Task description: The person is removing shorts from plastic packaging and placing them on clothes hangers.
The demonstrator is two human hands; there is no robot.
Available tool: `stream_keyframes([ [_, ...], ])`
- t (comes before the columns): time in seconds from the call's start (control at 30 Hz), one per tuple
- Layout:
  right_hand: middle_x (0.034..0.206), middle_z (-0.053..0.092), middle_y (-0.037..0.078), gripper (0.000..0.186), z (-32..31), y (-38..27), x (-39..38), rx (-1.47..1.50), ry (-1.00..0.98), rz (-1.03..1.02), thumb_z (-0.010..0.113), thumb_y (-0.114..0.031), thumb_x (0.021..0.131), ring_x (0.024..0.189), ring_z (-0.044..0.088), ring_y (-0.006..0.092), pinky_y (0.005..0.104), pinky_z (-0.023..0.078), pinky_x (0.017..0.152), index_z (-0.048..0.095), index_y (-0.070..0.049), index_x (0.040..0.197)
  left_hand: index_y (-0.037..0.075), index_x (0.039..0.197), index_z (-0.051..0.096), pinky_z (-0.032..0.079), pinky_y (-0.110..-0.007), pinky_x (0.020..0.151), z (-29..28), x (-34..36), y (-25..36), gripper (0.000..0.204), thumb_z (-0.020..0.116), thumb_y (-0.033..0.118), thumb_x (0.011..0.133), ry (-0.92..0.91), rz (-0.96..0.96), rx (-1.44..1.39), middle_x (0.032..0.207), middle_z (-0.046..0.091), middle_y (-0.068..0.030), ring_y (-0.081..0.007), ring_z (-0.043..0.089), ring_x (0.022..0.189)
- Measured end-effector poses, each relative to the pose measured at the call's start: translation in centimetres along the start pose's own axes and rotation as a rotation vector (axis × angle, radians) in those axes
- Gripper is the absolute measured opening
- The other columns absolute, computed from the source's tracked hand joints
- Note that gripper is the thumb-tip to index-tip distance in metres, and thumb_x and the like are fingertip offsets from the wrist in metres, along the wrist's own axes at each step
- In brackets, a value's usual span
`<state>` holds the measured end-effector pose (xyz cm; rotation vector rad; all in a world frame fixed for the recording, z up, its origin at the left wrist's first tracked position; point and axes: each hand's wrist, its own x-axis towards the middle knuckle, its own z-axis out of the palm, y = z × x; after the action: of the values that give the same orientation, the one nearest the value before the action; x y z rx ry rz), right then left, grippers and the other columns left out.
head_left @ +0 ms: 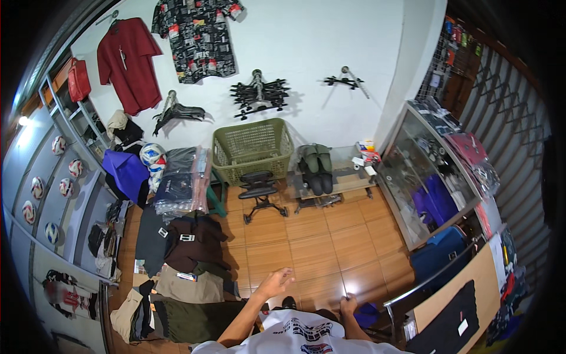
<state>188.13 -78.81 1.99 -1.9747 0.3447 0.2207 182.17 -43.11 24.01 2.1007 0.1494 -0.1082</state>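
Note:
My left hand (275, 283) is held out over the tiled floor, its fingers loosely apart with nothing in them. Lower and to the right, my right hand (349, 304) hangs near my knee with its fingers curled together; whatever they may hold is too small to make out. A purple item (367, 315) lies just beside the right hand. To the left of my left hand are folded clothes: an olive garment (197, 318), a beige one (188, 286) and a dark brown one (194, 239) with a white tag.
A green plastic basket (252, 138) stands by the wall behind a small black stool (258, 193). Sandals (316, 168) rest on a low glass table. The glass cabinet (433, 177) and a board-topped table (457, 295) border the right. Plastic-wrapped clothes (178, 180) are stacked at left.

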Motion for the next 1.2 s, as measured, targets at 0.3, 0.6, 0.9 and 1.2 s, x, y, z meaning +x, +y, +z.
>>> stream_keyframes([
  [0.3,0.097,0.071,0.021,0.019,4.3,2.3,-0.2,-0.374,-0.046,0.387,0.064,-0.013,0.078,0.081,0.071,0.0283,0.036,0.055,0.081,0.074,-0.003,0.09,-0.002,0.122,0.058,0.05,-0.039,0.093,-6.0,5.0,-4.6,0.042,0.065,0.026,0.091,0.125,-0.067,-0.022,0.115,0.066,-0.0219,-0.0344,0.064,0.108],
  [0.6,0.09,0.07,0.018,0.023,14.0,-7.9,16.1,0.167,-0.114,0.476,0.056,-0.007,0.086,0.063,0.067,0.0272,0.0382,0.055,0.053,0.063,0.0,0.107,-0.002,0.122,0.059,0.052,-0.037,0.089,-12.5,16.5,-5.8,0.041,0.066,0.022,0.091,0.186,-0.098,-0.117,0.114,0.066,-0.0215,-0.0318,0.065,0.106],
  [0.9,0.083,0.066,0.007,0.018,31.9,-35.9,37.8,0.438,-0.42,-0.128,0.063,-0.006,0.087,0.063,0.061,0.0139,0.0269,0.048,0.053,0.062,-0.003,0.105,0.001,0.124,0.057,0.05,-0.032,0.09,-23.6,27.7,-4.8,0.035,0.064,0.016,0.093,0.412,-0.041,-0.27,0.113,0.067,-0.0105,-0.0213,0.065,0.102],
  [1.2,0.098,0.068,0.008,0.032,40.5,-61.9,41.3,0.325,-0.515,-0.221,0.063,-0.016,0.091,0.076,0.065,0.0143,0.0286,0.051,0.064,0.058,-0.003,0.12,-0.003,0.13,0.05,0.047,-0.028,0.091,-37.0,37.8,-7.4,0.041,0.062,0.019,0.096,0.613,0.083,-0.537,0.117,0.061,-0.0089,-0.0141,0.058,0.104],
])
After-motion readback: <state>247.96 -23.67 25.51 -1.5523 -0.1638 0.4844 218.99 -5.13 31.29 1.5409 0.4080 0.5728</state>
